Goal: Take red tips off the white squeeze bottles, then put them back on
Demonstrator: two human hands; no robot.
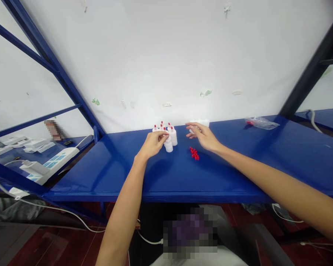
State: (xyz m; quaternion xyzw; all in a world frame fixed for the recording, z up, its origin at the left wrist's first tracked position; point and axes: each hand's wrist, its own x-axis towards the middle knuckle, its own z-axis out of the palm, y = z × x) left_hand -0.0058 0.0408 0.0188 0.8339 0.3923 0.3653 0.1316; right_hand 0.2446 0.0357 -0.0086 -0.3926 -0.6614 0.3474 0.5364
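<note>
My left hand (153,143) is closed, with thumb and fingertips pinched at the top of the front small white squeeze bottle (169,147). That bottle stands upright on the blue table, and the fingers partly hide its neck. Other white bottles with red tips (172,136) stand close together behind it. My right hand (204,136) is off to the right, fingers stretched and apart. Something white shows between and behind its fingers; whether they touch it I cannot tell. Loose small red caps (194,153) lie grouped on the table between my hands.
The blue table (100,173) runs along a white wall. A clear plastic bag (262,123) with something red lies at the back right. Blue frame posts (63,81) rise at the left. Beyond them are a power strip (55,162), white boxes (39,144) and part of another person.
</note>
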